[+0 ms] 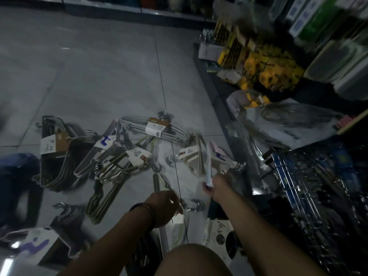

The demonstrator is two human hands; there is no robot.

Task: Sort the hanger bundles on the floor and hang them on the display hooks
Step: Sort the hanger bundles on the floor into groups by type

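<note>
Early stage, by judgement. Strewn unsorted over tiled floor (99, 76), 9 to 1 o'clock: hanger bundles (111, 156); none seen hung. Gripped in R hand (216, 186), 2 o'clock: pink-labelled bundle (211, 162), raised on end. L hand (163, 206) curled over near bundle (175, 230) at 6; grip can't be told.
</note>
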